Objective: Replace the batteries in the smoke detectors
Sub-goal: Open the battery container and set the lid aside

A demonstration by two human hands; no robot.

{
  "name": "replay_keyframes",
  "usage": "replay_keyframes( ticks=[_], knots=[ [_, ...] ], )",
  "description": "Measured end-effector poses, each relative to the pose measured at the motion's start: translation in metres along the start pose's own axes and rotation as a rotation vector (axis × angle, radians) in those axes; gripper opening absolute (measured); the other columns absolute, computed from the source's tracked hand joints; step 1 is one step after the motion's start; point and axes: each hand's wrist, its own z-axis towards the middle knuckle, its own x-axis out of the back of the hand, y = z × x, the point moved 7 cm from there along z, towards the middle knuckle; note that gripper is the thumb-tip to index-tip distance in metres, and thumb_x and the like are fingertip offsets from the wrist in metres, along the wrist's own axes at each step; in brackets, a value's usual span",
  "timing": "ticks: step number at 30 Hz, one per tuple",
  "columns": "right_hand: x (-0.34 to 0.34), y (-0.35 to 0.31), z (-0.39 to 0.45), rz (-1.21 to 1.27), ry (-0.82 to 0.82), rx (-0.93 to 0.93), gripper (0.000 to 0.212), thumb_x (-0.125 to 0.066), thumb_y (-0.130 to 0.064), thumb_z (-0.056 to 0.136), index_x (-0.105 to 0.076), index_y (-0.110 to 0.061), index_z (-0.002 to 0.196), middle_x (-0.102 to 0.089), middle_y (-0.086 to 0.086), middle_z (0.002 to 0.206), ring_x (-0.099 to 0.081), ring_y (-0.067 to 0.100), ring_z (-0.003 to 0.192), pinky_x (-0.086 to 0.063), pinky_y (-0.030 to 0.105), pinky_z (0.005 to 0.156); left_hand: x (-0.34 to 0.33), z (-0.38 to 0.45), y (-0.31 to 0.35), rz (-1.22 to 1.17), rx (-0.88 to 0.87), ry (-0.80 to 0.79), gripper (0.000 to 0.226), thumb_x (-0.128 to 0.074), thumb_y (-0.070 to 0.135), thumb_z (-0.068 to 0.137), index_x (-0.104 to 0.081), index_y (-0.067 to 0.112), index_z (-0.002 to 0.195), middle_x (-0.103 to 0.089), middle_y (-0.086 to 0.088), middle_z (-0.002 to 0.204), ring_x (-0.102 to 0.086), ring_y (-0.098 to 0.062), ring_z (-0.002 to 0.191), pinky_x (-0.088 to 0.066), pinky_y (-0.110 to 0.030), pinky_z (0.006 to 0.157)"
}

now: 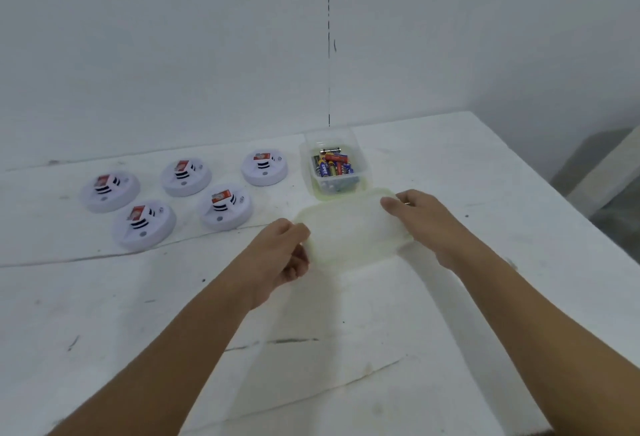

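Looking down from the head camera, I see a wide white table (450, 297) with scuffed, cracked-looking surface lines filling most of the view, set against a plain white wall (173, 37) marked by a thin dark vertical line.

My two bare forearms reach in from the bottom edge. Between them I hold a pale, translucent rectangular plastic lid (349, 231), just in front of the box it belongs to; whether it rests on the table or hangs just above it, I cannot tell. My left hand (280, 255) pinches the lid's left edge, thumb on top and the other fingers curled beneath. My right hand (419, 217) grips the right end, fingers curved over the far corner.

Just beyond the lid sits a clear rectangular plastic container (334, 162), uncovered, near the table's back edge. Inside it lies a heap of small cylindrical batteries (332, 165) in blue, red, yellow and dark wrappers, with one silvery one at the far end.

To the left of the container, five round white plastic smoke detectors (225, 207) lie flat on the table, well apart from my hands. Three form a back row and two sit nearer to me. Each has dark slotted vents on its raised centre and a small red and white label on top.
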Motion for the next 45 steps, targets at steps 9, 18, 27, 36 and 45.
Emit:
replay_keyframes(
  ticks=[9,18,27,36,45],
  knots=[
    [-0.115,-0.014,-0.041,0.241,-0.339,-0.085,0.028,-0.069,-0.036,0.096,-0.047,-0.019,0.096,-0.061,0.001,0.082,-0.058,0.014,0.062,-0.045,0.027,0.056,0.119,-0.044,-0.031,0.02,0.032,0.127,0.022,-0.063,0.022,0.099,-0.048,0.016,0.084,-0.047,-0.002,0.072,-0.044,-0.016,0.057,-0.046,-0.024,0.051],
    [-0.144,-0.019,-0.05,0.343,-0.344,-0.014,0.044,-0.076,-0.055,0.077,-0.045,-0.024,0.075,-0.044,0.006,0.085,-0.041,0.026,0.08,-0.031,0.045,0.074,0.134,-0.058,-0.048,-0.092,-0.011,0.128,0.026,-0.065,0.025,0.099,-0.053,0.02,0.076,-0.049,0.0,0.069,-0.045,-0.015,0.06,-0.042,-0.027,0.059],
    [-0.146,-0.013,-0.047,0.385,-0.345,-0.033,0.036,-0.072,-0.04,0.096,-0.049,-0.021,0.075,-0.056,0.001,0.08,-0.054,0.021,0.077,-0.042,0.038,0.067,0.137,-0.057,-0.048,-0.146,0.015,0.079,0.022,-0.07,0.023,0.095,-0.063,0.016,0.076,-0.05,-0.003,0.073,-0.043,-0.017,0.058,-0.042,-0.023,0.05],
    [-0.146,-0.012,-0.049,0.374,-0.353,-0.027,0.032,-0.07,-0.039,0.097,-0.051,-0.016,0.087,-0.058,0.004,0.088,-0.055,0.021,0.083,-0.045,0.041,0.074,0.137,-0.061,-0.043,-0.191,-0.052,0.117,0.043,-0.07,0.02,0.094,-0.046,0.015,0.06,-0.036,-0.001,0.06,-0.029,-0.015,0.054,-0.032,-0.022,0.048],
    [-0.143,-0.015,-0.051,0.336,-0.395,-0.021,0.032,-0.072,-0.041,0.096,-0.059,-0.012,0.097,-0.065,0.005,0.09,-0.061,0.02,0.081,-0.048,0.038,0.074,0.132,-0.066,-0.041,-0.226,-0.041,0.106,0.044,-0.071,0.021,0.092,-0.036,0.019,0.066,-0.036,0.0,0.065,-0.029,-0.015,0.055,-0.029,-0.024,0.049]
  ],
)
